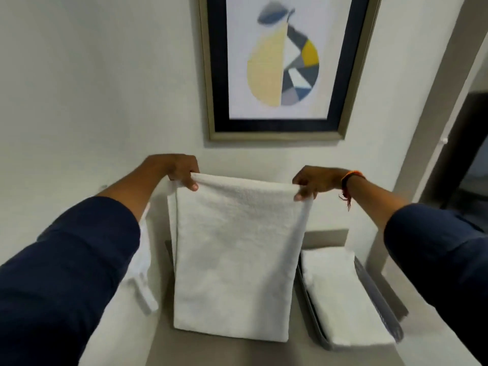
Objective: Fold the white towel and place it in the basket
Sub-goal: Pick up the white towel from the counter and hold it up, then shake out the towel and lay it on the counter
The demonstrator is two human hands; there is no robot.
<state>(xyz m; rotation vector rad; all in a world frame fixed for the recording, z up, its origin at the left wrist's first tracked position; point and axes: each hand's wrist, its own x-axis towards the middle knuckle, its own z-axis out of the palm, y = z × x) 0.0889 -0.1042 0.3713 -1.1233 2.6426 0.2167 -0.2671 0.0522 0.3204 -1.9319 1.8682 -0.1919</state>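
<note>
A white towel (235,257), folded over into a tall rectangle, hangs in the air in front of me above a grey counter (237,352). My left hand (182,170) pinches its top left corner and my right hand (314,182) pinches its top right corner. The towel's lower edge hangs just over the counter; I cannot tell whether it touches. To the right stands a grey basket (388,310) holding another folded white towel (340,291).
A framed pear picture (280,64) hangs on the wall straight ahead. More white cloth (144,276) lies at the left, partly behind my left sleeve. A door frame and dark opening are at the far right.
</note>
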